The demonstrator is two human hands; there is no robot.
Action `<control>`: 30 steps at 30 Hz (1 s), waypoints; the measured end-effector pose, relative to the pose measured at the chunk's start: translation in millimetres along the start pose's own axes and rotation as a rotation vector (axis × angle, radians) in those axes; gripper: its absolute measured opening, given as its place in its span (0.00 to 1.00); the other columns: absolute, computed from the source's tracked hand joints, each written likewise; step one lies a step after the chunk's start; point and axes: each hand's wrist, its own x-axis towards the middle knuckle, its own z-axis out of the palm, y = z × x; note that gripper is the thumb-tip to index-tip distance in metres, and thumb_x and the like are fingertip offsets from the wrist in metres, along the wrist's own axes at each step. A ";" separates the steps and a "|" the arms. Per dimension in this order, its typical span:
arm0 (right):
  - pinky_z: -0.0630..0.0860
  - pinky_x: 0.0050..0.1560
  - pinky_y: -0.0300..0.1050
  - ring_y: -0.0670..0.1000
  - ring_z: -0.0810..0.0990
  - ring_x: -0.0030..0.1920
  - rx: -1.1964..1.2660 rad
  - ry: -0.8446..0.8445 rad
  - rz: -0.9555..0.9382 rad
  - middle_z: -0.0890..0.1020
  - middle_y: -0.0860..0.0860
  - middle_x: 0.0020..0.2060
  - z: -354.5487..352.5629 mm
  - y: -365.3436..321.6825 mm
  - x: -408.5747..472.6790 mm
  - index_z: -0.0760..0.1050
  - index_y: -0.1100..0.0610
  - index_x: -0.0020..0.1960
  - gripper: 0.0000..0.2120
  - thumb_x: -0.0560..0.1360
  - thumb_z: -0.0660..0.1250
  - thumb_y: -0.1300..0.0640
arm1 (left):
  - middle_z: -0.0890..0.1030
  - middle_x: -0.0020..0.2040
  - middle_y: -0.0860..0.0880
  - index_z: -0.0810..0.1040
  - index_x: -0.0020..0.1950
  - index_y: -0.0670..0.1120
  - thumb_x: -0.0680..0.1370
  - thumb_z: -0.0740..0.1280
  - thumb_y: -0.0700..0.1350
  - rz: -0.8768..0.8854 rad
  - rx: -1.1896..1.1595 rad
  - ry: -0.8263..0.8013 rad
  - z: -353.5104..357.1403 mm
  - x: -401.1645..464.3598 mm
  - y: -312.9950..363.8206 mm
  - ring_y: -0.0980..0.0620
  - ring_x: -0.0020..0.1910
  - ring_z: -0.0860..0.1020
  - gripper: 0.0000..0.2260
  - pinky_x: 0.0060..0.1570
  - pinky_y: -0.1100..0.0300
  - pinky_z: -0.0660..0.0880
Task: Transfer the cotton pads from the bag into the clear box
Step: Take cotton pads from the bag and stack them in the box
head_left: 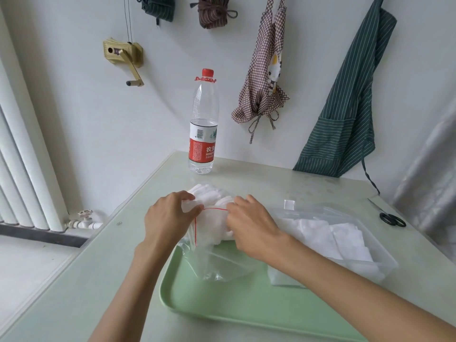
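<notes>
Both hands hold the bag (212,243) over the green tray (222,299): left hand (167,218) pinching cotton pads (209,193) at its mouth, right hand (249,225) gripping the red-lined rim. Pulling pads out evenly probably prevents spilling before the clear box (370,255) alongside.

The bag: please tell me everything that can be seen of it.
The bag is clear thin plastic with a red line along its mouth. It is crumpled, and its lower part lies on the green tray. White cotton pads stick out of its mouth on the far side. The left hand and the right hand both grip it at the mouth. The clear box stands to its right.
</notes>
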 end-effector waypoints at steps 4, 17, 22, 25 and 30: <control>0.65 0.54 0.44 0.51 0.68 0.55 0.388 0.010 0.093 0.74 0.50 0.52 -21.6 16.7 -22.4 0.77 0.55 0.54 0.10 0.75 0.62 0.54 | 0.79 0.60 0.51 0.76 0.61 0.56 0.75 0.65 0.60 0.015 0.018 -0.028 -4.3 1.1 -1.1 0.46 0.60 0.74 0.17 0.47 0.57 0.68; 0.80 0.45 0.41 0.53 0.80 0.47 2.085 0.174 0.477 0.81 0.56 0.46 -15.7 39.5 -78.1 0.74 0.63 0.60 0.13 0.76 0.65 0.62 | 0.82 0.48 0.59 0.81 0.53 0.52 0.77 0.62 0.55 0.229 -0.456 0.004 -39.5 -16.0 53.1 0.57 0.47 0.80 0.11 0.47 0.60 0.71; 0.79 0.38 0.39 0.48 0.81 0.39 2.184 0.358 0.565 0.81 0.53 0.45 -12.4 56.9 -86.2 0.75 0.59 0.57 0.10 0.77 0.62 0.64 | 0.85 0.43 0.53 0.80 0.48 0.51 0.73 0.54 0.64 0.077 -0.693 -0.358 -42.2 -38.6 92.2 0.60 0.42 0.82 0.22 0.42 0.61 0.77; 0.80 0.38 0.41 0.48 0.82 0.42 2.139 0.398 0.583 0.82 0.53 0.45 -9.1 67.6 -92.3 0.76 0.58 0.57 0.10 0.77 0.62 0.65 | 0.85 0.43 0.49 0.81 0.48 0.47 0.74 0.59 0.61 0.046 -0.769 -0.531 -30.7 -44.8 112.4 0.56 0.43 0.84 0.20 0.44 0.60 0.81; 0.79 0.46 0.38 0.48 0.82 0.46 1.734 0.528 0.694 0.84 0.50 0.47 -2.9 87.0 -101.2 0.75 0.53 0.55 0.12 0.74 0.68 0.64 | 0.85 0.43 0.46 0.78 0.55 0.42 0.74 0.71 0.45 0.039 -0.874 -0.515 1.6 -40.3 135.7 0.57 0.41 0.84 0.12 0.45 0.62 0.81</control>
